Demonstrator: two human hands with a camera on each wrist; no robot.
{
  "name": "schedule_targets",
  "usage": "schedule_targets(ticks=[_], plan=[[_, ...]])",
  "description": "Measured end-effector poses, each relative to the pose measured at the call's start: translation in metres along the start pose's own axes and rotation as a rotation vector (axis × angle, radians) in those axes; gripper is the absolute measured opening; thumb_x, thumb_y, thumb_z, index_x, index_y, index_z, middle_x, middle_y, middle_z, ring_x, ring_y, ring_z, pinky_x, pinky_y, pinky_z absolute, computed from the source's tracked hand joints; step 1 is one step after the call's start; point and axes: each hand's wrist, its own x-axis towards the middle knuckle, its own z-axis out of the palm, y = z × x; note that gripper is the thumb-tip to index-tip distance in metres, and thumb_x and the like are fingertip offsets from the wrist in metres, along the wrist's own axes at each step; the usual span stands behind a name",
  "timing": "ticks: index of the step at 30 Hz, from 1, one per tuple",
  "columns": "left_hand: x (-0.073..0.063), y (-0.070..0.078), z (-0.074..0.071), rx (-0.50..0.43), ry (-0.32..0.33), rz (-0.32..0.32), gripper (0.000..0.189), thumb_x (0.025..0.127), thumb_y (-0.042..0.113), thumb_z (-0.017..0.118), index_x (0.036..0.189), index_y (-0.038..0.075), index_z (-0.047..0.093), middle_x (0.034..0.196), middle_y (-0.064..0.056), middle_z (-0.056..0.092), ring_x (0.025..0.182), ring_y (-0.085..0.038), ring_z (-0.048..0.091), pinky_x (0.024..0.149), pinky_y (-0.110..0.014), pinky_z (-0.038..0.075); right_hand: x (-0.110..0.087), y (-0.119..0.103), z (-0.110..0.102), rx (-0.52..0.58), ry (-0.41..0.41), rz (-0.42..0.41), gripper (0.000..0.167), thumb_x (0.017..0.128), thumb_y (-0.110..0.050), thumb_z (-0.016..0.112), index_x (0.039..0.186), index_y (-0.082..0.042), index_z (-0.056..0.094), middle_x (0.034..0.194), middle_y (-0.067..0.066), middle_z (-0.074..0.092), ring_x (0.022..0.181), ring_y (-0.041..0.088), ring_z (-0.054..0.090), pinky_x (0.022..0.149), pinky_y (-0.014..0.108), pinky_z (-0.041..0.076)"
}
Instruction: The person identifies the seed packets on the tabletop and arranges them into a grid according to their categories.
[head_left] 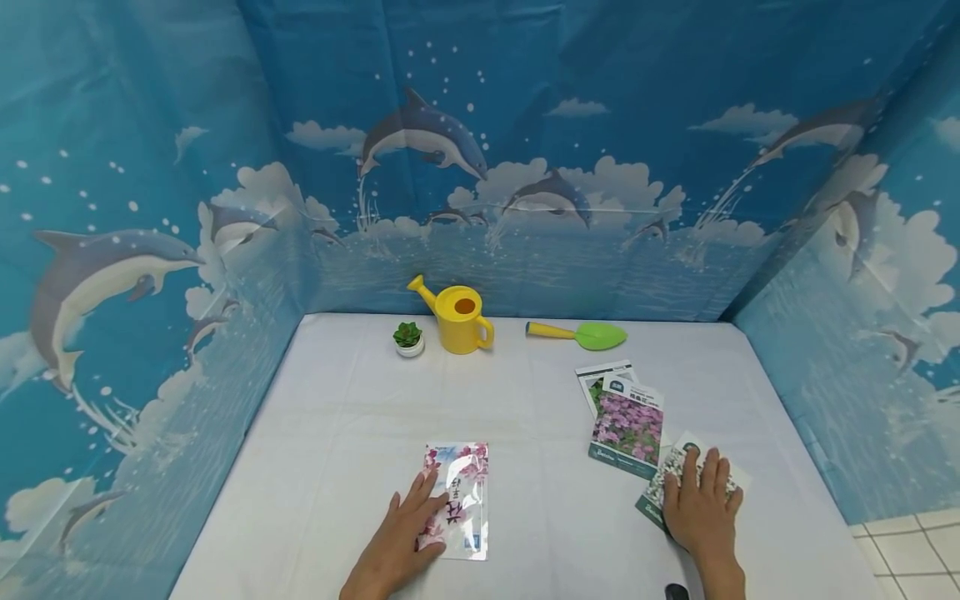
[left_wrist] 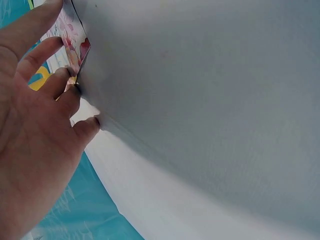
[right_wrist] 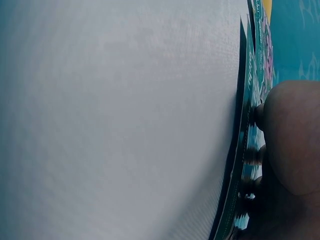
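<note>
Near the front of the table lies a packet with pink blossoms (head_left: 471, 487) and dark lettering. My left hand (head_left: 401, 533) rests on its left side, fingers spread and fairly straight; in the left wrist view the fingertips meet the packet's edge (left_wrist: 74, 35). Farther right, my right hand (head_left: 701, 508) lies over a seed packet with white flowers (head_left: 654, 493), fingers extended and covering much of it. The right wrist view shows this packet's green edge (right_wrist: 245, 135) under the fingers. Just beyond lies a purple-flowered seed packet (head_left: 628, 425), partly over another packet (head_left: 588, 382).
Along the back of the white table (head_left: 337, 433) stand a small potted succulent (head_left: 408, 337) and a yellow watering can (head_left: 456, 325). A green trowel (head_left: 600, 336) with a yellow handle lies to their right. A dark object (head_left: 677, 592) sits at the front edge. Dolphin-print curtains (head_left: 525, 275) enclose the table.
</note>
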Motion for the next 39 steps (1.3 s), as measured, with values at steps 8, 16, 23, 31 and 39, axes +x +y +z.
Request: schedule_targets(ticks=[8, 16, 23, 31, 39], plan=[[-0.001, -0.002, 0.001, 0.005, 0.005, -0.022, 0.065, 0.090, 0.018, 0.086, 0.151, 0.012, 0.063, 0.175, -0.013, 0.033, 0.161, -0.043, 0.026, 0.126, -0.074, 0.017, 0.000, 0.002, 0.000, -0.007, 0.005, -0.002, 0.069, 0.116, -0.027, 0.032, 0.165, 0.015, 0.006, 0.170, 0.039, -0.018, 0.160, 0.054, -0.019, 0.125, 0.073, -0.015], [-0.001, 0.000, 0.001, 0.009, 0.035, -0.022, 0.066, 0.089, 0.016, 0.086, 0.150, 0.010, 0.063, 0.174, -0.014, 0.034, 0.161, -0.044, 0.028, 0.127, -0.073, 0.016, -0.001, 0.003, 0.001, -0.019, -0.015, -0.019, 0.070, 0.116, -0.028, 0.032, 0.165, 0.015, 0.007, 0.170, 0.038, -0.018, 0.159, 0.055, -0.019, 0.124, 0.075, -0.014], [0.000, 0.002, 0.001, 0.027, 0.038, -0.030, 0.063, 0.090, 0.016, 0.086, 0.148, 0.011, 0.064, 0.174, -0.014, 0.036, 0.160, -0.043, 0.029, 0.126, -0.074, 0.019, -0.011, 0.001, 0.006, -0.035, -0.002, -0.032, 0.069, 0.115, -0.027, 0.035, 0.164, 0.016, 0.011, 0.170, 0.040, -0.015, 0.160, 0.056, -0.016, 0.123, 0.078, -0.010], [0.001, 0.004, 0.001, 0.024, 0.039, -0.038, 0.062, 0.089, 0.015, 0.086, 0.148, 0.011, 0.065, 0.173, -0.014, 0.036, 0.160, -0.043, 0.029, 0.126, -0.073, 0.019, -0.027, -0.007, 0.009, -0.068, -0.019, -0.046, 0.070, 0.115, -0.028, 0.038, 0.164, 0.015, 0.014, 0.170, 0.041, -0.011, 0.159, 0.058, -0.011, 0.123, 0.079, -0.008], [0.000, 0.004, 0.001, 0.015, 0.053, -0.031, 0.063, 0.089, 0.013, 0.086, 0.147, 0.009, 0.065, 0.174, -0.014, 0.036, 0.160, -0.044, 0.029, 0.126, -0.073, 0.017, -0.044, -0.016, 0.015, -0.078, -0.047, -0.054, 0.070, 0.114, -0.028, 0.041, 0.164, 0.014, 0.015, 0.170, 0.043, -0.006, 0.159, 0.060, -0.007, 0.122, 0.082, -0.004]])
